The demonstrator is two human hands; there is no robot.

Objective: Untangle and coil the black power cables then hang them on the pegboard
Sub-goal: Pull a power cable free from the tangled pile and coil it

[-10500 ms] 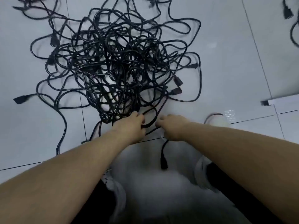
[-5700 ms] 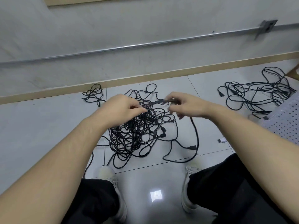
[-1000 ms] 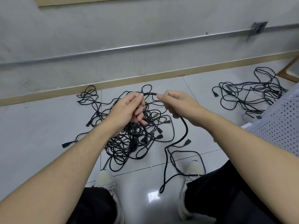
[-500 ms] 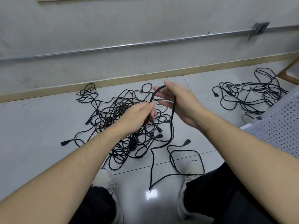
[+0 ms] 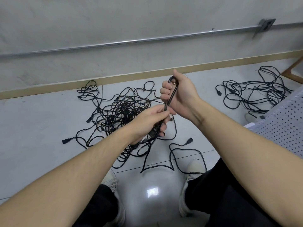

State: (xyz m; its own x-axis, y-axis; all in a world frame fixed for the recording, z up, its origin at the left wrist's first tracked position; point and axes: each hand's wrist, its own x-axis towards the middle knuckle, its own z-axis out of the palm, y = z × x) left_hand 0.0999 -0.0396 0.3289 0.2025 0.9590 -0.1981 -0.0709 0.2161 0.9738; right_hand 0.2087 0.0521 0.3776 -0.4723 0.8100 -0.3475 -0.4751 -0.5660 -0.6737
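Observation:
I hold one black power cable [image 5: 172, 93] in both hands, folded into a tight bend at the top. My right hand [image 5: 179, 94] is closed round the bend, and my left hand [image 5: 150, 123] grips the doubled strands and a plug just below. The cable's loose tail [image 5: 180, 150] trails over the floor between my shoes, ending in a plug [image 5: 189, 140]. Behind my hands lies the big tangled pile of black cables [image 5: 118, 112]. A second tangle [image 5: 255, 90] sits at the right. The white pegboard [image 5: 285, 126] lies at the right edge.
My two white shoes [image 5: 191, 176] stand on the glossy tiled floor. A grey wall with a metal conduit [image 5: 131, 41] and a tan skirting runs across the back. A wooden frame corner [image 5: 293, 71] shows at the far right.
My right hand has closed round the cable's bend and lifted it upright. My left hand has dropped a little and gathered the strands below. The tail has slid slightly on the floor.

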